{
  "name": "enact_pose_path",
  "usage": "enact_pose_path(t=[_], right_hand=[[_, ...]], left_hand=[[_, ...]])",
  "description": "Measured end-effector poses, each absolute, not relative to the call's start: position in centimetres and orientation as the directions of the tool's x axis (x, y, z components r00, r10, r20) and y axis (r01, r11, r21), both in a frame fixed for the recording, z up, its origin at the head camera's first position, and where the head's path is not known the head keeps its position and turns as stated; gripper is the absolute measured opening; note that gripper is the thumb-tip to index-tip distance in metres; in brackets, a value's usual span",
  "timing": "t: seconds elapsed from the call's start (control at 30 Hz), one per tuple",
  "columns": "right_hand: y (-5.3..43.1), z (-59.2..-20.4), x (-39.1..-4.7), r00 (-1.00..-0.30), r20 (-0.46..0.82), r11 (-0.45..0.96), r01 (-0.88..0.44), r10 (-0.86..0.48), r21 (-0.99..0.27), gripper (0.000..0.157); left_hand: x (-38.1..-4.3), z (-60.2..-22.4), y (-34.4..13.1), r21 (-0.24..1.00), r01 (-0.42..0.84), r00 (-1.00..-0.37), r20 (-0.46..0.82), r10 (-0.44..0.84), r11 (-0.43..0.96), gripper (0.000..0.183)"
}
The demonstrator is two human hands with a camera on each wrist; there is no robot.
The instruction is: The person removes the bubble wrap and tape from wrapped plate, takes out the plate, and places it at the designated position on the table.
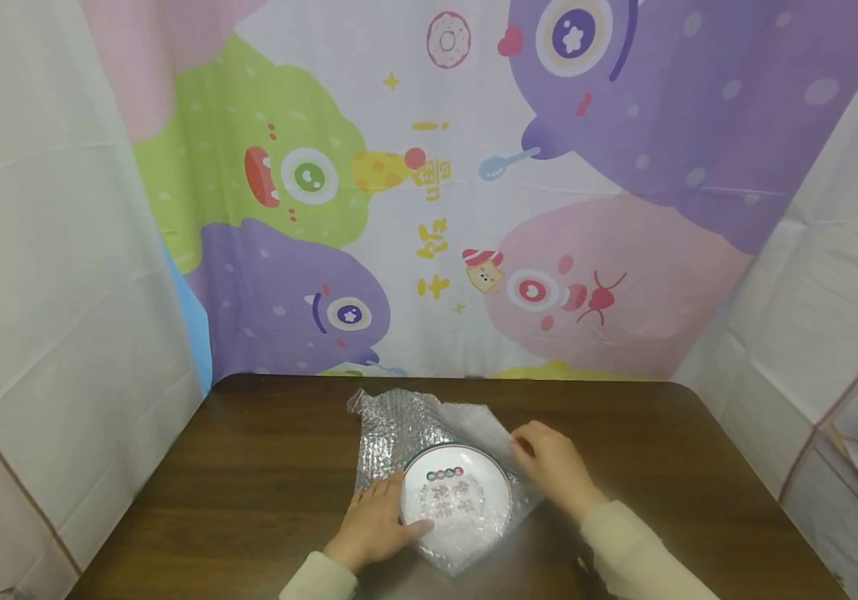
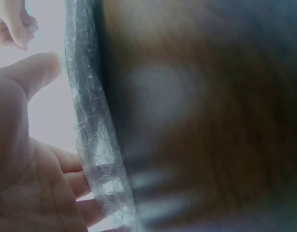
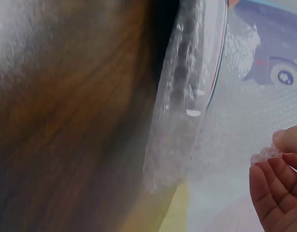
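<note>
A round white plate (image 1: 455, 497) with a dark rim and small printed pictures lies near the front of the table. Clear bubble wrap (image 1: 401, 427) spreads behind it and covers its lower part. My left hand (image 1: 374, 523) rests at the plate's left side, fingers extended over the wrap and thumb near the plate's lower left edge. In the left wrist view the fingers touch the wrap (image 2: 92, 116). My right hand (image 1: 558, 468) pinches an edge of the bubble wrap, to the right of the plate; the pinched bubbles (image 3: 266, 154) show between thumb and fingers in the right wrist view.
A dark brown wooden table (image 1: 263, 467) lies under everything. Behind it hangs a curtain (image 1: 429, 325) printed with cartoon monsters, and pale cloth hangs at both sides. A small dark object (image 1: 584, 565), too unclear to name, shows beside the right sleeve.
</note>
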State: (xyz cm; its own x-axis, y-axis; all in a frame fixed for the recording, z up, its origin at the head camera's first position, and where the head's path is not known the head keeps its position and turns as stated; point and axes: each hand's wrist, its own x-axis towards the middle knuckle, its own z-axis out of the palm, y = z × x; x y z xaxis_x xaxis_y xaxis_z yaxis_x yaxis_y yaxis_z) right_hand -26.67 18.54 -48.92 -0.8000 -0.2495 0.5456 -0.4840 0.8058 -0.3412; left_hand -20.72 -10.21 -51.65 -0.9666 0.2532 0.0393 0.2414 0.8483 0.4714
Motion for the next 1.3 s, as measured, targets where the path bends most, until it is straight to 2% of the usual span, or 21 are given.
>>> enact_pose_path(t=[0.23,0.7,1.07,1.3], right_hand=[[19.4,-49.1,-28.0,-0.846,0.497,0.798,-0.429,-0.192,-0.423,0.006],[20.4,-49.9,-29.8,-0.899,0.420,0.813,-0.337,-0.128,-0.475,0.008],[21.1,-51.1,-31.0,-0.939,0.335,0.825,-0.252,-0.081,-0.505,0.017],[21.5,-51.9,-31.2,-0.972,0.221,0.835,-0.185,-0.079,-0.518,0.034]], left_hand=[[-20.7,-51.7,-10.2,0.465,0.248,-0.965,0.046,0.257,0.850,0.094],[-20.6,-51.7,-10.2,0.462,0.239,-0.968,0.039,0.249,0.854,0.094],[-20.6,-51.6,-10.2,0.467,0.240,-0.967,0.039,0.251,0.851,0.095],[-20.7,-51.9,-10.2,0.468,0.240,-0.968,0.044,0.248,0.851,0.095]])
